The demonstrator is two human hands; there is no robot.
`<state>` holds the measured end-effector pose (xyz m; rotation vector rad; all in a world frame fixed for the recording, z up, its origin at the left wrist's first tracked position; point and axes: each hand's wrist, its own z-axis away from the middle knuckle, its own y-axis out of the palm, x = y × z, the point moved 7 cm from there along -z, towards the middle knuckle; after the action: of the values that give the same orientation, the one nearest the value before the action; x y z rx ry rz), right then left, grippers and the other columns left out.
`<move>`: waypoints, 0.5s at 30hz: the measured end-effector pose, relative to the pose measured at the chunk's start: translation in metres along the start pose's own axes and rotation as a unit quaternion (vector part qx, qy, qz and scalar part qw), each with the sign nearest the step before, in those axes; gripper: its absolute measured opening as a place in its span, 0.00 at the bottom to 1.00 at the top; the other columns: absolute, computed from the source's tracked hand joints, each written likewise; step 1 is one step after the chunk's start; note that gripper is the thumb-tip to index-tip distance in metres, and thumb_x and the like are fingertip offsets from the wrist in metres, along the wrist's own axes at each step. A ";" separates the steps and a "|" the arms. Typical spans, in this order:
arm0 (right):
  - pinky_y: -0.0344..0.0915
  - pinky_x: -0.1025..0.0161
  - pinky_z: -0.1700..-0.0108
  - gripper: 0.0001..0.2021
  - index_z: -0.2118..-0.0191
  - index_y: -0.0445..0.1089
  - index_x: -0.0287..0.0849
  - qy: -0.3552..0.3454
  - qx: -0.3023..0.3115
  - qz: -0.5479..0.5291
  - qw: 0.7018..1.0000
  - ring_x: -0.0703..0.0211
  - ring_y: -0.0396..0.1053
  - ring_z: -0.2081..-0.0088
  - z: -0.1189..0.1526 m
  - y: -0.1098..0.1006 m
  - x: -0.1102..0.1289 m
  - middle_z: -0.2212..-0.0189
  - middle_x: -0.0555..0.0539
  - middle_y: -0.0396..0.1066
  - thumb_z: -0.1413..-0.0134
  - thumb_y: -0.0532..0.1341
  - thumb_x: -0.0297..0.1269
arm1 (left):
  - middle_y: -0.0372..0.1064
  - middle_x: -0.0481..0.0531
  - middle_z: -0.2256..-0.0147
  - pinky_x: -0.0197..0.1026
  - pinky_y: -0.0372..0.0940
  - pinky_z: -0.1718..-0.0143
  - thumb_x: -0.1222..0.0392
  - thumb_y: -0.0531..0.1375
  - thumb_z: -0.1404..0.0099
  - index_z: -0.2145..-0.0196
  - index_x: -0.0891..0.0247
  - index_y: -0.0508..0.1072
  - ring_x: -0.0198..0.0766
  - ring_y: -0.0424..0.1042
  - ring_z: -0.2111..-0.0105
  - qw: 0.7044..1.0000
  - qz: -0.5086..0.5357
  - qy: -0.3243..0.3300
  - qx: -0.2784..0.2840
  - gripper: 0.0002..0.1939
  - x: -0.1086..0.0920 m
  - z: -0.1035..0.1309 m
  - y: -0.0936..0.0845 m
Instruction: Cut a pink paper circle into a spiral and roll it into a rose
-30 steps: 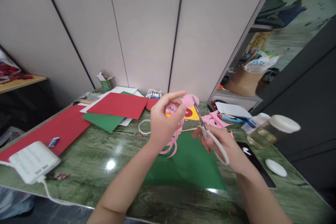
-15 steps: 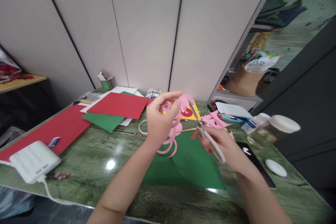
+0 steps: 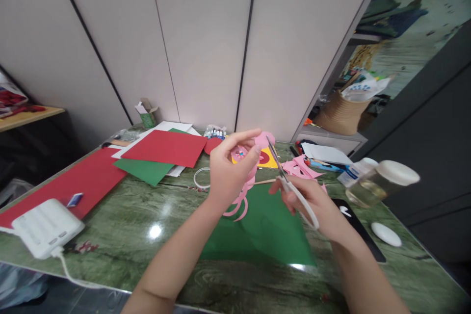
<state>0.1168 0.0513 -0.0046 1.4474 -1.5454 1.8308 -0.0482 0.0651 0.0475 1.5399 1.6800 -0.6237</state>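
Observation:
Between its thumb and fingers, my left hand (image 3: 233,167) pinches a round pink paper piece (image 3: 265,139), raised above the table. White-handled scissors (image 3: 290,184) are in my right hand (image 3: 307,198), their blades pointing up and touching or very near the edge of that piece. Below my left hand, curled pink paper strips (image 3: 241,208) lie over a green sheet (image 3: 265,235). Behind the hands is a yellow sheet (image 3: 272,158) with a red circle and small pink pieces, partly hidden by my left hand.
Red sheets (image 3: 165,147) and a white power bank (image 3: 47,228) are on the left. Pink scraps (image 3: 300,168), a lidded jar (image 3: 379,184), a black tablet-like slab (image 3: 362,235) and a white oval object (image 3: 386,234) are on the right. A wooden stick (image 3: 265,182) lies behind the green sheet.
My left hand has shifted slightly right with the pink piece, closer to the scissors. The scissors have tilted a little, while my right hand stays nearly in place.

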 end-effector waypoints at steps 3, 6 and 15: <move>0.51 0.67 0.77 0.18 0.65 0.68 0.40 -0.007 -0.003 -0.004 1.000 0.63 0.54 0.78 0.001 0.000 0.000 0.82 0.54 0.55 0.46 0.54 0.52 | 0.73 0.49 0.69 0.36 0.67 0.65 0.65 0.62 0.44 0.61 0.58 0.76 0.31 0.70 0.70 1.000 -0.006 -0.002 0.011 0.11 -0.001 0.000 0.001; 0.50 0.67 0.77 0.22 0.64 0.68 0.39 -0.004 -0.002 -0.005 1.000 0.63 0.54 0.78 0.001 0.000 -0.001 0.81 0.53 0.55 0.46 0.54 0.56 | 0.73 0.48 0.69 0.36 0.67 0.65 0.66 0.62 0.44 0.61 0.58 0.76 0.31 0.69 0.69 1.000 -0.003 0.001 0.020 0.12 -0.001 0.000 0.002; 0.51 0.66 0.77 0.23 0.67 0.67 0.40 -0.001 0.009 0.003 1.000 0.63 0.55 0.79 0.001 -0.002 -0.004 0.82 0.53 0.56 0.46 0.53 0.59 | 0.71 0.47 0.72 0.34 0.67 0.67 0.69 0.60 0.44 0.62 0.56 0.77 0.31 0.69 0.70 0.999 -0.006 0.001 0.043 0.13 -0.003 -0.003 0.000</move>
<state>0.1204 0.0529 -0.0064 1.4543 -1.5388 1.8522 -0.0484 0.0655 0.0515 1.5927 1.6844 -0.7073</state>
